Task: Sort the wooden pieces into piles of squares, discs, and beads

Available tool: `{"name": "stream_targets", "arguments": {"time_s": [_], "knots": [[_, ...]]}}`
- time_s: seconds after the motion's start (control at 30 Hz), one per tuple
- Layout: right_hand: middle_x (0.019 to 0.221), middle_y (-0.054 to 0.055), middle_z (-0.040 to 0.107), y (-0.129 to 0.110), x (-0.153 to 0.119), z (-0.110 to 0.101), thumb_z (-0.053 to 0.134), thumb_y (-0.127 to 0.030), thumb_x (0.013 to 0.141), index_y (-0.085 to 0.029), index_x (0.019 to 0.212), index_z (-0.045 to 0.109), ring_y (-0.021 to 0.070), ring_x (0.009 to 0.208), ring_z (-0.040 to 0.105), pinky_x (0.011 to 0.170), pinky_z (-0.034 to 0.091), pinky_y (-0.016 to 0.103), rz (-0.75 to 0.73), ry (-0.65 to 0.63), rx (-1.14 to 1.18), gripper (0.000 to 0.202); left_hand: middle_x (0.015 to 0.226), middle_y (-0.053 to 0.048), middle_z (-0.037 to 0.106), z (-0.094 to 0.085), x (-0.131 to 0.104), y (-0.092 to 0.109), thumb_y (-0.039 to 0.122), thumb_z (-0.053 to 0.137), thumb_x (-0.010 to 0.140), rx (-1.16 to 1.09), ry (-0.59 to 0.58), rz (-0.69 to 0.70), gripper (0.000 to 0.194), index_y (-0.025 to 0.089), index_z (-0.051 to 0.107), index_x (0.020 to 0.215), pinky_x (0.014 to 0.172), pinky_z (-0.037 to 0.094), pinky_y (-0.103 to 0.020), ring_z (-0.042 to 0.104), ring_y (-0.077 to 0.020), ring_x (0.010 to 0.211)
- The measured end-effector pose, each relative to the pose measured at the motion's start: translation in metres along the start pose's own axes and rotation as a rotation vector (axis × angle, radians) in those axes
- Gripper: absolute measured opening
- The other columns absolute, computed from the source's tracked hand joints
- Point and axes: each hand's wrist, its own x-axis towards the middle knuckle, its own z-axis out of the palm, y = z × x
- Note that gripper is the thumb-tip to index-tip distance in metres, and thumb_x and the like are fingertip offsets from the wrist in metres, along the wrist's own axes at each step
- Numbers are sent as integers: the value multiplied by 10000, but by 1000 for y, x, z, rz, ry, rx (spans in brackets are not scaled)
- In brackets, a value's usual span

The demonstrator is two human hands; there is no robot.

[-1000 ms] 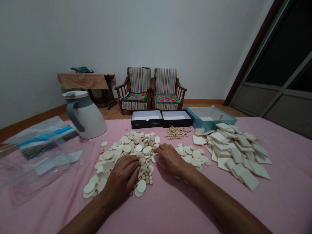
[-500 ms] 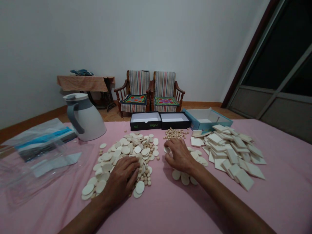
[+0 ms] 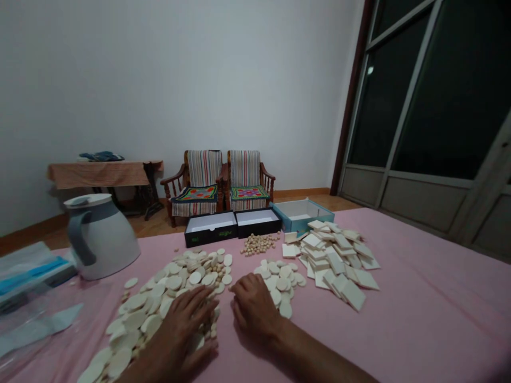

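Note:
My left hand (image 3: pixel 179 330) lies over the near right side of a large mixed pile of pale round discs (image 3: pixel 136 319) and small wooden beads, fingers spread and touching the pile. My right hand (image 3: pixel 253 306) is bent, its fingertips close together at the gap between that pile and a smaller heap of discs (image 3: pixel 283 282); a small light bit shows at the fingertips, too small to identify. Behind the smaller heap lie wooden beads (image 3: pixel 259 243). A heap of square pale tiles (image 3: pixel 339 260) lies to the right.
Two black boxes (image 3: pixel 211 233) and a blue box (image 3: pixel 305 226) stand at the far edge of the pink-covered table (image 3: pixel 419 298). A white and grey jug (image 3: pixel 106 239) and clear plastic packaging (image 3: pixel 40 324) are at the left. Two chairs (image 3: pixel 204 186) stand beyond.
The camera view has turned right and tilted up. My right hand has moved from over the smaller disc heap leftward toward the large pile. My left hand's fingers are more spread.

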Motion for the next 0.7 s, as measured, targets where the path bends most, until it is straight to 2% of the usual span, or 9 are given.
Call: {"name": "stream_targets", "arguments": {"time_s": [0.13, 0.27, 0.53, 0.7], "knots": [[964, 76, 630, 4, -2, 4, 585, -168, 811, -163, 994, 620, 225, 919, 492, 826, 355, 359, -61, 3, -88, 186, 1389, -43, 558, 9, 1, -1, 486, 593, 861, 131, -39, 113, 506, 356, 527, 1346, 1015, 440, -487, 514, -313, 1256], [924, 77, 632, 4, -2, 7, 573, -188, 812, -158, 930, 618, 223, 884, 492, 800, 357, 363, -91, -9, -158, 130, 1301, -29, 630, 18, 8, -4, 458, 568, 885, 207, -9, 111, 375, 339, 614, 1238, 985, 447, -469, 583, -293, 1172], [908, 67, 627, 2, -1, 9, 578, -210, 829, -163, 864, 612, 212, 884, 490, 809, 353, 354, -110, -41, -173, 68, 1124, -35, 696, 27, 16, -2, 321, 572, 888, 139, 71, 77, 182, 263, 662, 1036, 975, 438, -444, 621, -245, 1056], [922, 69, 620, 2, -7, 5, 512, -176, 894, -164, 870, 599, 198, 888, 482, 817, 337, 340, -98, -39, -129, 91, 1103, -64, 679, 20, 17, 11, 230, 525, 909, 24, 63, 25, 147, 216, 648, 987, 1007, 414, -465, 599, -233, 1068]]}}
